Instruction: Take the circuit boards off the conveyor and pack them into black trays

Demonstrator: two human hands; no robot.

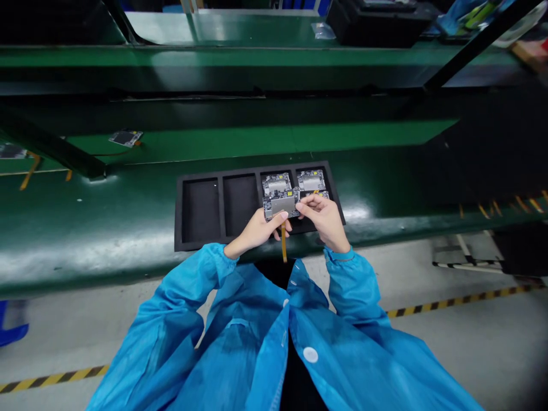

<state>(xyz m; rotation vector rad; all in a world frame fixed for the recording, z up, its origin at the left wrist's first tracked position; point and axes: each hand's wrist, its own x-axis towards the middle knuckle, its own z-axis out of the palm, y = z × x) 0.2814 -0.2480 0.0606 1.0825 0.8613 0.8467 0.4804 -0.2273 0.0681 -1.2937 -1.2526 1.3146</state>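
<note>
In the left hand (262, 229), pinched between thumb and fingers at the near edge: a circuit board (282, 206), with an amber ribbon cable (283, 242) dangling between the hands; in the right hand (329, 220), nipped by thumb and forefinger at the same board's right edge. Probably light and stiff, yet fragile, with a limp ribbon; best taken by the rims, without pressing the face or tugging the cable. Beneath the hands and out to their left, a black tray (197, 247), with further boards (277, 182) in pockets just beyond them. Well left of the hands, a glossy green desk (107, 217), likely slick; far right, amber strips (522, 204); this side of the hands, grey floor (107, 319) with striped tape (454, 301).
</note>
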